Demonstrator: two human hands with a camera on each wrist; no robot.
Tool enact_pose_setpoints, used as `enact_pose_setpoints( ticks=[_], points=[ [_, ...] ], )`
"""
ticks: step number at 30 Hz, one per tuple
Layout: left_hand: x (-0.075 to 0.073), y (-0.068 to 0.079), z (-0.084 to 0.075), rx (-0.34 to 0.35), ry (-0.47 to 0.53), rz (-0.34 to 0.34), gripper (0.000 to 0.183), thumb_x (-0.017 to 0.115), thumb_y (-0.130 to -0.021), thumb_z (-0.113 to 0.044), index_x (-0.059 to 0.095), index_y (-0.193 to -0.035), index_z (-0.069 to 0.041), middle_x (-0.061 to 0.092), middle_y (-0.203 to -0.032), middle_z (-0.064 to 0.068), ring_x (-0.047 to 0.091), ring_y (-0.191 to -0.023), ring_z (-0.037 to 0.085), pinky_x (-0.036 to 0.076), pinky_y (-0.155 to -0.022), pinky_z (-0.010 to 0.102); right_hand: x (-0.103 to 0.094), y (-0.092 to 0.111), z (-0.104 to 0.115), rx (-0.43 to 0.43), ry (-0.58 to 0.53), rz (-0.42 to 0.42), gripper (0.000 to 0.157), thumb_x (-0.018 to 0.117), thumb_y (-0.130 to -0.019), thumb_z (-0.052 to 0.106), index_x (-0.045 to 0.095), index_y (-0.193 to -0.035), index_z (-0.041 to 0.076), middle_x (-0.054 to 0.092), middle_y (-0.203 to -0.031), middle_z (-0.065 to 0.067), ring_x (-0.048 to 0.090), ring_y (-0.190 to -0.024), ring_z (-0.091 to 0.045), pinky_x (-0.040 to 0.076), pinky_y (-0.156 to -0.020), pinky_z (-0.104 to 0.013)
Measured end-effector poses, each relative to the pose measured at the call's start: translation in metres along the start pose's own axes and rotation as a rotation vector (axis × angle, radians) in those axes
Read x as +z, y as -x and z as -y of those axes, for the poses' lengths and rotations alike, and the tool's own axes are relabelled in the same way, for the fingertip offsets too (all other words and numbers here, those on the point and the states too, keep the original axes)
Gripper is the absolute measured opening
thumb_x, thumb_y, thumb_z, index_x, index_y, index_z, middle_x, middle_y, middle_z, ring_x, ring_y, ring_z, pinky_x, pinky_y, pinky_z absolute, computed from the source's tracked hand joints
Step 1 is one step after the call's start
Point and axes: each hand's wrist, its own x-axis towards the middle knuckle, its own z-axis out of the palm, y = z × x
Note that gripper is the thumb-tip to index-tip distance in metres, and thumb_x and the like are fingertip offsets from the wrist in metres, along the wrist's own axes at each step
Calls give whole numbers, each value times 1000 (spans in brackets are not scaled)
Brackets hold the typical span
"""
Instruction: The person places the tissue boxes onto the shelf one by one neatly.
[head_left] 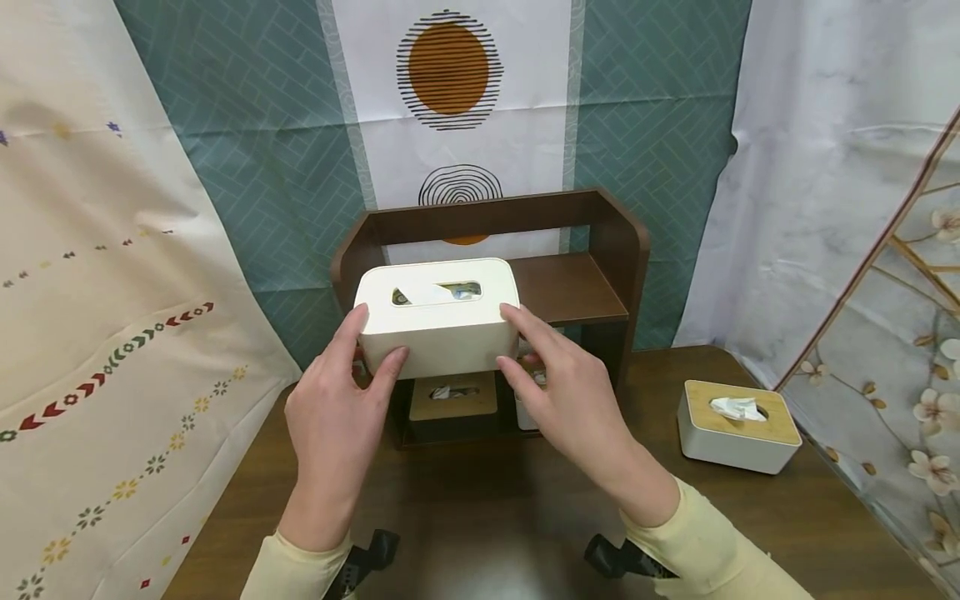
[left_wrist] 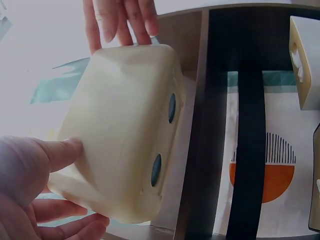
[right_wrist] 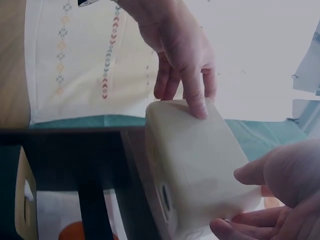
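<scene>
Both hands hold a cream-white tissue box (head_left: pixel 438 346) in front of the brown desktop shelf (head_left: pixel 567 287). Tissue shows through the slot in its top. My left hand (head_left: pixel 330 417) grips the box's left end, thumb on the near side. At the other end, my right hand (head_left: pixel 573 396) grips it with the thumb on the near side too. From the left wrist, the box (left_wrist: pixel 120 130) shows dark oval feet on its underside, which hangs beside the shelf's upper board. The far fingers are partly hidden behind the box in the head view.
On the lower shelf level sits a tissue box with a wooden lid (head_left: pixel 461 404), and a white box (head_left: pixel 528 417) is partly hidden by the right hand. Another wooden-lidded tissue box (head_left: pixel 738 446) stands on the table (head_left: pixel 480 508) at right. Patterned cloths hang around.
</scene>
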Motion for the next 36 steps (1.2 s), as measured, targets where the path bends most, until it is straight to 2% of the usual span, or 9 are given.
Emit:
enact_pose_setpoints(
  ticks=[8,14,17,20,23,31,36],
  points=[
    [19,-16,9,2,1,10,65,91,-96,-30,65,-152,-12,69,-86,15,60,-71,31,44,-57,48,7,-22,-9,24,28,-15,58,81,-104,17,61,-159,16,69,-150,-9,78,-99,-26,62,-81,-48],
    [31,-24,16,22,-9,22,64,88,-98,-31,63,-153,-10,71,-88,17,62,-71,34,48,-59,52,15,-32,-16,43,39,-8,57,79,-105,18,61,-159,16,69,-150,-9,79,-101,-27,64,-84,-48],
    [36,-27,19,14,-7,27,64,87,-99,-31,62,-154,-11,75,-98,17,66,-76,40,51,-64,57,21,-38,-20,40,64,-9,56,78,-106,18,61,-159,15,69,-150,-9,79,-101,-28,63,-83,-47],
    [41,-30,20,0,-3,36,63,86,-100,-30,62,-155,-11,78,-120,18,70,-86,46,53,-71,62,26,-42,-23,37,84,-9,57,78,-106,18,60,-159,15,67,-152,-9,78,-102,-29,62,-81,-47],
    [46,-33,23,-12,7,51,62,84,-101,-29,61,-156,-10,74,-137,17,72,-95,49,54,-76,65,30,-47,-25,40,94,-5,57,78,-106,18,60,-159,14,67,-153,-10,77,-101,-30,62,-80,-48],
    [58,-41,29,-41,13,113,64,79,-106,-29,54,-161,-8,65,-153,15,68,-108,52,54,-90,66,40,-59,-30,53,125,10,60,79,-105,17,57,-161,14,71,-145,-10,67,-92,-27,55,-74,-45],
    [62,-44,30,-60,25,133,71,78,-106,-27,46,-166,-8,61,-157,15,65,-115,53,52,-96,67,44,-64,-36,57,127,34,67,80,-105,19,51,-166,14,66,-152,-11,69,-99,-29,57,-77,-46]
  ],
)
